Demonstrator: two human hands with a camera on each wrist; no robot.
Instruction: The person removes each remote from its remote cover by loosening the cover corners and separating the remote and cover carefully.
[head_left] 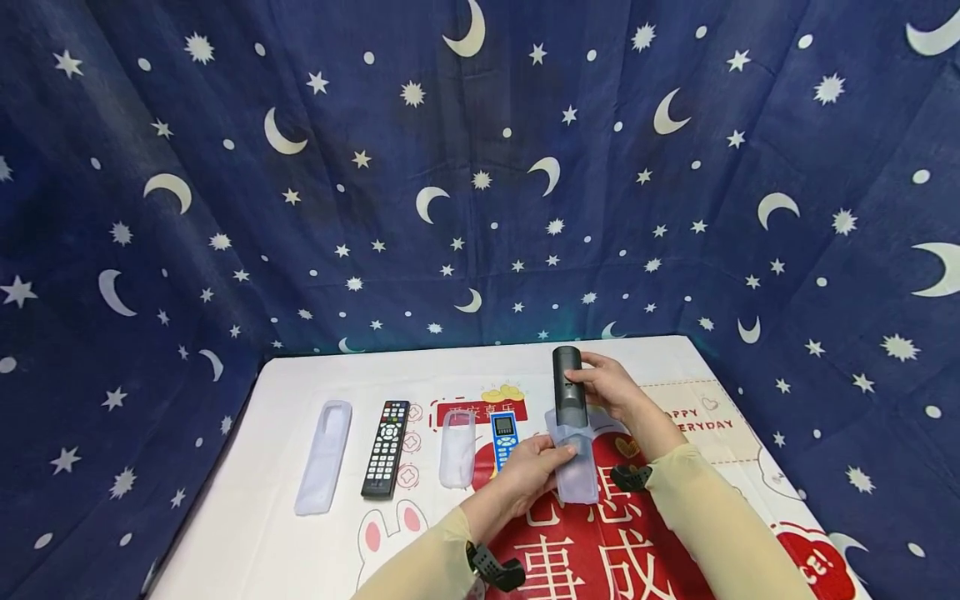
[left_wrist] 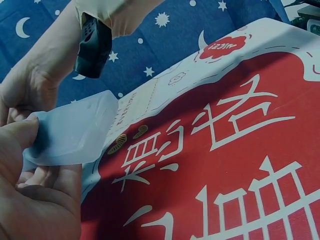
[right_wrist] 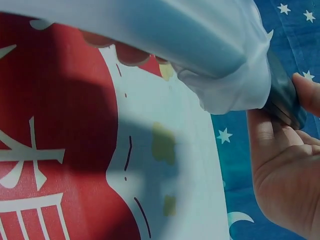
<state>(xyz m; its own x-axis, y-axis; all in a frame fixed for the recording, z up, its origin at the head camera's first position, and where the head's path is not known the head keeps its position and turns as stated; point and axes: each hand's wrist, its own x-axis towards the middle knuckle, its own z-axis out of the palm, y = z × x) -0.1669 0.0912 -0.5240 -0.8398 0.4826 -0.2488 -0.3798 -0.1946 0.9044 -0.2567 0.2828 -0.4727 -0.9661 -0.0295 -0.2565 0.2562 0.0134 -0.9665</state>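
A dark grey remote control (head_left: 567, 392) is partly inside a translucent silicone remote cover (head_left: 579, 487), with its upper part sticking out. My right hand (head_left: 611, 385) holds the bare upper end, thumb on one face and fingers behind. In the right wrist view, the cover's bunched mouth (right_wrist: 235, 87) wraps around the remote. My left hand (head_left: 528, 472) grips the cover near its mouth, its thumb on the front. The left wrist view shows the cover's closed end (left_wrist: 95, 125) pointing away from the left palm (left_wrist: 35, 210).
Left of the hands lie a blue remote (head_left: 504, 437) with a small screen, a short translucent cover (head_left: 457, 450), a long black remote (head_left: 386, 450) and a long translucent cover (head_left: 324, 458). They lie on a printed white tablecloth (head_left: 247, 500); a star-patterned curtain (head_left: 450, 267) stands behind.
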